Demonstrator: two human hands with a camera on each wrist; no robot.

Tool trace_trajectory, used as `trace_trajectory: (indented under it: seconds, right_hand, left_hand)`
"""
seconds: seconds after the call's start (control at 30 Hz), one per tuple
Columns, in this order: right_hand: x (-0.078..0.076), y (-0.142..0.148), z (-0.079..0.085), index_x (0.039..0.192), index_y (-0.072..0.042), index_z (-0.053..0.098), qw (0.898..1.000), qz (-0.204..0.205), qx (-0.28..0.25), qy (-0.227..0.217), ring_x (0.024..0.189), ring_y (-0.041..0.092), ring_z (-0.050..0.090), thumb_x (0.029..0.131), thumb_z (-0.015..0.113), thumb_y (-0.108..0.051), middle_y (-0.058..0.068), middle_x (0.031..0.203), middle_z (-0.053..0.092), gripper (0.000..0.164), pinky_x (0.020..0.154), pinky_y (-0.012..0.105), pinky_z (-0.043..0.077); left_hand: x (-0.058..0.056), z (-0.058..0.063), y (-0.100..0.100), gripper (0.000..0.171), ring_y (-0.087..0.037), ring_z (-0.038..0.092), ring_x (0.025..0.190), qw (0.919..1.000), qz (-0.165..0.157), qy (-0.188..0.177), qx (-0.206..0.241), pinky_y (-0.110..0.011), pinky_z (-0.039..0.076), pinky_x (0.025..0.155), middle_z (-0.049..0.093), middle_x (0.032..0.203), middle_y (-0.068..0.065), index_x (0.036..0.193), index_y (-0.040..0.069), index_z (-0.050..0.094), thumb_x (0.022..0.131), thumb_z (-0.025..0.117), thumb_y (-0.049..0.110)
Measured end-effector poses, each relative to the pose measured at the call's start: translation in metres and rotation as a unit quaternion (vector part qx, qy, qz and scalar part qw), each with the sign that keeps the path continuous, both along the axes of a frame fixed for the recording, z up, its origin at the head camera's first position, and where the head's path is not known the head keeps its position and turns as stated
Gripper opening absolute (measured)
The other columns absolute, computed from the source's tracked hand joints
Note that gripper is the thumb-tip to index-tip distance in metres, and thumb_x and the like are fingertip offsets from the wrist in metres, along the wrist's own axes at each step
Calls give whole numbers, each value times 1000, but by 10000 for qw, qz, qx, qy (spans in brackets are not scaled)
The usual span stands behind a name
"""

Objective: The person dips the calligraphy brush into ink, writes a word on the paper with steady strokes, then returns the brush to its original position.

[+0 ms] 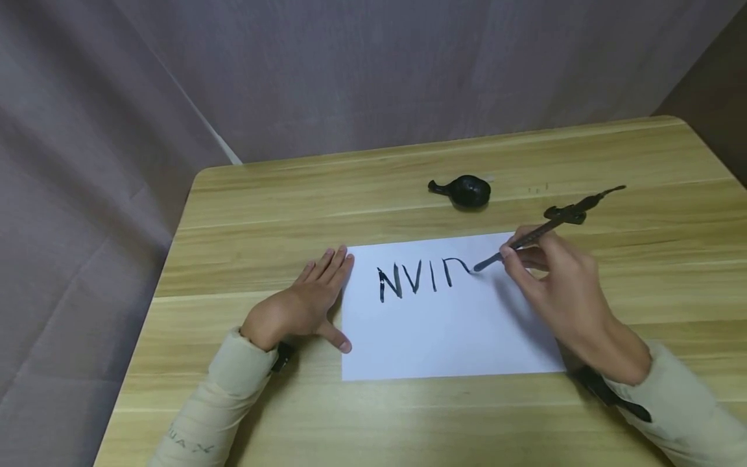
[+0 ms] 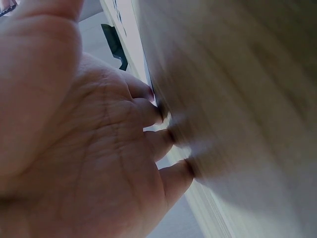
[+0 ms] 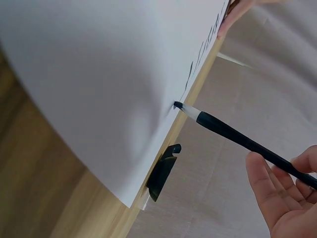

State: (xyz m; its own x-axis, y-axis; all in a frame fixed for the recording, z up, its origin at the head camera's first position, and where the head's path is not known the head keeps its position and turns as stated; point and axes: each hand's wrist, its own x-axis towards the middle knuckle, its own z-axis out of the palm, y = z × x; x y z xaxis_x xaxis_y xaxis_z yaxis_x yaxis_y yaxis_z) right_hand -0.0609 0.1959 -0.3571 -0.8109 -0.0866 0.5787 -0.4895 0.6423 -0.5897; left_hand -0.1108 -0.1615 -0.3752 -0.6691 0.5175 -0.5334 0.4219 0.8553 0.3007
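Observation:
A sheet of white paper (image 1: 443,337) lies on the table, bearing black strokes (image 1: 411,277) that read N, V, I and a part-drawn letter. My right hand (image 1: 563,292) pinches a dark writing brush (image 1: 539,231) between thumb and fingers, slanted with its tip on the paper at the end of the last stroke. The right wrist view shows the brush's white hairs (image 3: 190,111) with a black tip touching the sheet. My left hand (image 1: 312,295) rests with fingers straight at the paper's left edge, thumb spread; its palm (image 2: 99,144) fills much of the left wrist view.
Beyond the paper lies a glossy black gourd-shaped object (image 1: 469,192). A small dark object (image 1: 565,214), partly hidden by the brush, lies to its right. The wooden table (image 1: 262,194) ends at a grey curtain (image 1: 373,71).

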Motion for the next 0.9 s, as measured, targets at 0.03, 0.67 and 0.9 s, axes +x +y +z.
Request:
trace_trajectory:
  seconds: [0.03, 0.67, 0.9]
  right_hand:
    - [1, 0, 0, 106, 16, 64, 10000, 20, -18, 14, 100, -26, 55, 86, 74, 19, 24, 100, 73, 22, 84, 4, 50]
    - [10, -8, 5, 107, 10, 67, 9994, 166, 303, -24, 91, -2, 71, 85, 79, 15, 16, 99, 76, 25, 82, 5, 52]
    - [9, -16, 7, 105, 9, 66, 9992, 250, 224, -211, 87, 16, 77, 84, 79, 15, 13, 99, 75, 26, 82, 7, 53]
  left_hand:
    - [0, 0, 0, 155, -29, -21, 161, 10000, 5, -2, 1, -53, -4, 131, -24, 174, -9, 169, 10, -11, 68, 94, 61]
    - [-3, -2, 3, 156, -28, -21, 161, 10000, -3, 11, -44, -52, -4, 131, -24, 175, -8, 169, 11, -12, 66, 94, 62]
    - [-3, -2, 5, 157, -28, -22, 161, 9999, 23, 14, -112, -52, -5, 131, -24, 175, -7, 169, 12, -13, 65, 94, 63]
